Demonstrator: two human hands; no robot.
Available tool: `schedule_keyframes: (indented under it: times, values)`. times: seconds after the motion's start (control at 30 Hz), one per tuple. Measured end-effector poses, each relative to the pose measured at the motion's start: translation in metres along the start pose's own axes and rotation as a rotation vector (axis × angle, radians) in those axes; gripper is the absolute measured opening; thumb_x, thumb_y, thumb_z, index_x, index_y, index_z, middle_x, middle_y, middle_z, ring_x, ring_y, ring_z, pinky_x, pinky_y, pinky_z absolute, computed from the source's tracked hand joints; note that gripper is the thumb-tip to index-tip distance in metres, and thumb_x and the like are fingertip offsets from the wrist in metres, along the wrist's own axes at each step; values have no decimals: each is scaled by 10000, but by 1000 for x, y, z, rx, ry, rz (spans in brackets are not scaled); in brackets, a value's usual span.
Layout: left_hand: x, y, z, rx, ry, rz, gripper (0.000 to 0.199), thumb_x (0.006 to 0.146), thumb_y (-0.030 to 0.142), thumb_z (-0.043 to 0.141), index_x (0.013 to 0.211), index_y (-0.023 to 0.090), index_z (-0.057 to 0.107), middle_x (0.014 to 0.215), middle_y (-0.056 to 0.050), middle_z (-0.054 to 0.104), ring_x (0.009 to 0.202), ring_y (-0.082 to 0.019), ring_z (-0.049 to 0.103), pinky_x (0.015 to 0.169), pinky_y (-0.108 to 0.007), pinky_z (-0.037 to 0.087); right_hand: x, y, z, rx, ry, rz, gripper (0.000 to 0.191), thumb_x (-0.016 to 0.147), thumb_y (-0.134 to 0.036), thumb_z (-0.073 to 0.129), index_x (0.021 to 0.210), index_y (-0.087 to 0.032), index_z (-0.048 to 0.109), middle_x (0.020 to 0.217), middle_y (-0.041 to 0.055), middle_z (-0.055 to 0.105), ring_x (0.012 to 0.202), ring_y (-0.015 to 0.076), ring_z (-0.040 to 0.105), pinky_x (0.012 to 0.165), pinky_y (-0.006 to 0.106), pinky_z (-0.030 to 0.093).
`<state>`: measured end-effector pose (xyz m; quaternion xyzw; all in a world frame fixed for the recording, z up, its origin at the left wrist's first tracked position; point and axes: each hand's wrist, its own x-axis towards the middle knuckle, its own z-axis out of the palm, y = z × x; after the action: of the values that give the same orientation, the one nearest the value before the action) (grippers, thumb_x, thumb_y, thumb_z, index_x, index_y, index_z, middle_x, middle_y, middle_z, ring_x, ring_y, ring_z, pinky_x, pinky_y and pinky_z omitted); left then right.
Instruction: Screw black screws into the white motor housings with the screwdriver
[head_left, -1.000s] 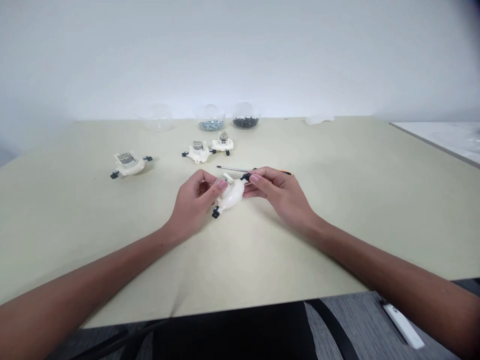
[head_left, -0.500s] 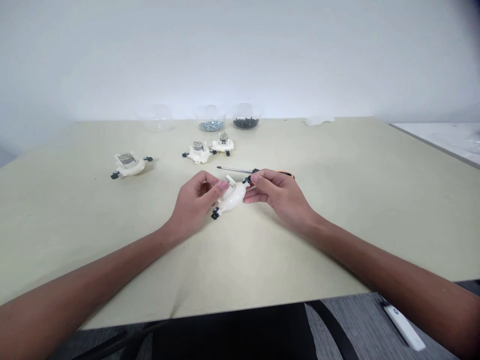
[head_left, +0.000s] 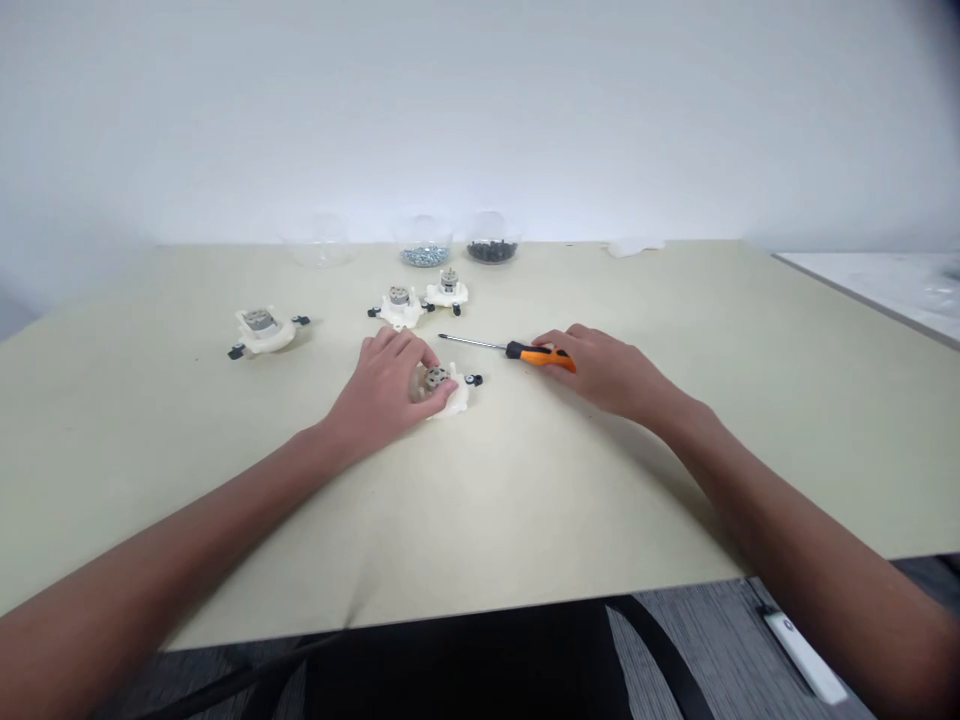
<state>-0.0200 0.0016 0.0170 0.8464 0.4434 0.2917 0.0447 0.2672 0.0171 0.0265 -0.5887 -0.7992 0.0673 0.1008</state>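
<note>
My left hand grips a white plastic motor mount and holds it low at the tabletop. A small round grey motor sits in it, between my thumb and fingers. A black piece with a screw sticks out at the mount's right; its left side is hidden by my hand. My right hand has its fingers closed round the end of an orange and black screwdriver. The screwdriver lies on the table, its tip pointing left.
Similar motor mounts stand behind, farther back and at the left. Along the wall are clear bowls of silver screws and black pieces, another clear bowl and a whitish translucent item.
The motor mount has been lowered and turned more upright in my left hand. My right hand has let go of the black piece and moved right to the screwdriver handle.
</note>
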Motion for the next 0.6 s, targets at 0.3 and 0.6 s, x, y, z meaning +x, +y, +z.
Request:
schedule_keyframes:
  times: [0.3, 0.6]
  values:
    - [-3, 1, 5, -383, -92, -152, 178, 821, 308, 556, 921, 213, 443, 1015, -43, 551, 863, -192, 536, 766, -349, 425, 10, -18, -87, 892, 760, -117, 247, 798, -254, 610, 1045, -243, 606, 979, 87, 631, 828, 165, 587, 684, 342, 434]
    - [1, 0, 10, -335, -157, -26, 133, 806, 259, 548, 932, 218, 540, 957, -33, 529, 955, -206, 532, 866, -359, 429, 59, -118, -95, 1384, 547, -151, 225, 859, -383, 457, 743, -213, 366, 693, -4, 377, 433, 51, 277, 414, 261, 206]
